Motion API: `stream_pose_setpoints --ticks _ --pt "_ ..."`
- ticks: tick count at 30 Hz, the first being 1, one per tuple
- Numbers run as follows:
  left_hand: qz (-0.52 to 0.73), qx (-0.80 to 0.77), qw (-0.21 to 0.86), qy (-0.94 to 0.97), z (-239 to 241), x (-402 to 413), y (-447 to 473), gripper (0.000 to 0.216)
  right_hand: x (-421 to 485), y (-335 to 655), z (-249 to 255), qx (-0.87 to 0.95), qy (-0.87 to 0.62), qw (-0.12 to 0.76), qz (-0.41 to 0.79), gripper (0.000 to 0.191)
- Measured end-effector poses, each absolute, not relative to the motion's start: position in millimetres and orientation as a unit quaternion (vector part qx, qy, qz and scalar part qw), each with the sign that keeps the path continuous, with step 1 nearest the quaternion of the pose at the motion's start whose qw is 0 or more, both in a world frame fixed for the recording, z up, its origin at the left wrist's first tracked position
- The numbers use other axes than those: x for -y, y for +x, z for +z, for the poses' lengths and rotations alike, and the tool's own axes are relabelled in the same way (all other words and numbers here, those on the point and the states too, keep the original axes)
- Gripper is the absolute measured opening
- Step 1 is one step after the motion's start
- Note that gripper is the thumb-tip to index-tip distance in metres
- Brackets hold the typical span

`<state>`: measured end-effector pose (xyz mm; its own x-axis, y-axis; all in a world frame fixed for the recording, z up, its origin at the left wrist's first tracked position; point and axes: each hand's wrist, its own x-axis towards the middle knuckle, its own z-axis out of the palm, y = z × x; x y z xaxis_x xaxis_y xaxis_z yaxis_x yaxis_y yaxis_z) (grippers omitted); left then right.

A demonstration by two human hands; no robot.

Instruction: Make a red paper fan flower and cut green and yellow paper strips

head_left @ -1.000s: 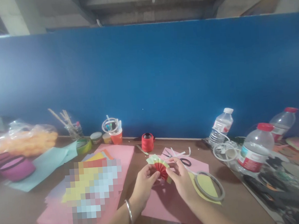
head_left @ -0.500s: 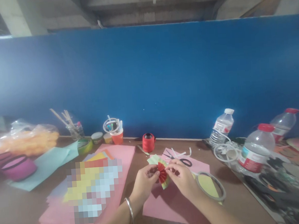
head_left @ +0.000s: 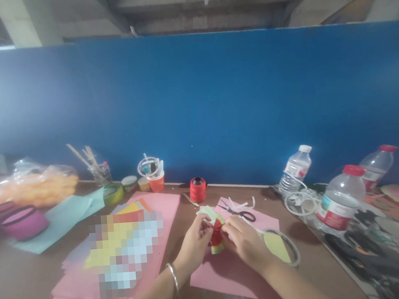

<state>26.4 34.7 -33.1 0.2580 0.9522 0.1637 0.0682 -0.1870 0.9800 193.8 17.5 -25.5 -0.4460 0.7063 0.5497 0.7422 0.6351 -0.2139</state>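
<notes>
My left hand and my right hand meet over a pink paper sheet on the brown table. Both pinch a small pleated paper fan, red with a pale green and yellow rim, now squeezed narrow between the fingers. A silver bangle circles my left wrist. Black-handled scissors lie just beyond my right hand among white paper strips. A tape ring rests over a yellow paper piece to the right.
A red thread spool stands behind the hands. A stack of coloured paper lies left. Cups, small jars and sticks line the blue partition. Three water bottles stand right. A bag of orange things sits far left.
The fan, spread wide a second ago, has been folded inward and lowered between my fingers. Both hands have closed in on it.
</notes>
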Motion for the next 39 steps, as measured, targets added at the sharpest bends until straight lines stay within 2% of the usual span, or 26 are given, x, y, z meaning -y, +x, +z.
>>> stream_pose_setpoints --ticks 3,5,13,23,36,39 --pt "0.432 -0.400 0.413 0.695 -23.9 -30.0 26.0 0.017 -16.8 193.7 -24.4 0.849 -0.428 0.308 -0.030 0.020" --pt "0.419 -0.394 0.398 0.715 -21.1 -28.8 25.7 0.018 -16.5 193.7 -24.8 0.848 -0.430 0.308 -0.026 0.021" --pt "0.422 -0.415 0.469 0.656 -32.5 -34.2 26.3 0.015 -16.9 195.2 -30.8 0.833 -0.455 0.315 0.017 0.022" --pt "0.425 -0.402 0.469 0.662 -32.8 -38.3 23.3 0.031 -17.7 195.3 -29.0 0.818 -0.460 0.345 0.017 0.022" --pt "0.447 -0.378 0.530 0.614 -35.8 -40.3 25.1 0.034 -18.0 195.2 -30.4 0.807 -0.462 0.368 0.003 0.021" --pt "0.456 -0.371 0.559 0.585 -36.2 -40.1 25.5 0.035 -17.4 195.4 -30.1 0.783 -0.464 0.411 0.041 0.019"
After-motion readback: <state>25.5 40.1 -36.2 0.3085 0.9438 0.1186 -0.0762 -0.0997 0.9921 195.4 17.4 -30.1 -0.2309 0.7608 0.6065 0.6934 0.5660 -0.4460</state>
